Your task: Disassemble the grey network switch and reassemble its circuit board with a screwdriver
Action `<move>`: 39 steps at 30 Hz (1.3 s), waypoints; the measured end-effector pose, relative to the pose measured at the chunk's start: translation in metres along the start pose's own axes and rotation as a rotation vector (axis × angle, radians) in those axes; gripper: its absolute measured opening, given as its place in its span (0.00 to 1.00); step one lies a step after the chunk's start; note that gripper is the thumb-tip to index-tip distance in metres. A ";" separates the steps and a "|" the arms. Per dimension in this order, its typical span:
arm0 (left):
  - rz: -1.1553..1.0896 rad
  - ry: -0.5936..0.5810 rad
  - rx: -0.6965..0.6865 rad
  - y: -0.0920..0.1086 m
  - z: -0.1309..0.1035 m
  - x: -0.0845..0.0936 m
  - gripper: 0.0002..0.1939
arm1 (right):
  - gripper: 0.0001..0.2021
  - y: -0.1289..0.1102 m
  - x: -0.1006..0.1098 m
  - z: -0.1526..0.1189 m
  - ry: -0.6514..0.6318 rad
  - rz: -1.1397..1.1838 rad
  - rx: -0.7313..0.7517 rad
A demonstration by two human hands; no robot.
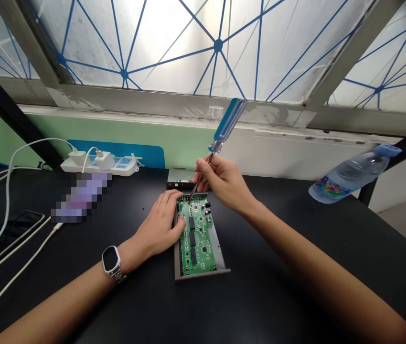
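A green circuit board [200, 243] sits in an open metal casing [220, 255] on the black table. My left hand [160, 220], with a watch [111, 260] on its wrist, grips the casing's left side, its thumb resting over the board. In my right hand [226, 181] is a screwdriver [229, 119] with a clear and blue handle, pinched by its shaft. The handle tilts up to the right, and the tip points down at the board's far end, by a row of connectors. Whether the tip touches a screw is too small to tell.
Behind the casing lies a flat metal cover [178, 176]. A white power strip [127, 167] with plugged-in chargers stands at the back left, near a blurred-out phone [84, 196] and white cables [7, 191]. A water bottle [353, 174] is at the right, a clear cup [215, 112] on the sill.
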State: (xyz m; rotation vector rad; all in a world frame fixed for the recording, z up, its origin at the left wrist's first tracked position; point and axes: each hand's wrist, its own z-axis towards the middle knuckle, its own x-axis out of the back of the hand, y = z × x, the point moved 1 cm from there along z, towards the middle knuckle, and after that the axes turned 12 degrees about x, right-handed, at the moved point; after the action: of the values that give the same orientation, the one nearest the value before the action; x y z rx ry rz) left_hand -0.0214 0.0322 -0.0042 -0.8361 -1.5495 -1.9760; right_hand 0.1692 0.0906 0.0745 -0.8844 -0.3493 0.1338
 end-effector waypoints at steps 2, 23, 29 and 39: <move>0.000 0.004 -0.015 0.003 -0.001 -0.005 0.25 | 0.17 0.003 -0.003 -0.001 -0.018 -0.026 0.003; 0.078 -0.001 0.027 0.020 -0.005 -0.016 0.26 | 0.18 0.014 -0.014 0.000 -0.107 -0.150 0.081; 0.118 0.024 0.044 0.018 0.004 -0.017 0.22 | 0.17 0.015 -0.015 0.000 -0.131 -0.193 0.073; -0.013 -0.001 -0.011 0.007 0.017 -0.019 0.23 | 0.18 0.027 -0.012 0.012 -0.100 -0.161 0.060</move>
State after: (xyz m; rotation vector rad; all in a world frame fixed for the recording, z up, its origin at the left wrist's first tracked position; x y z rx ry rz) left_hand -0.0007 0.0476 -0.0104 -0.8336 -1.5491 -1.9954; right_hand 0.1546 0.1136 0.0579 -0.7890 -0.5055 0.0398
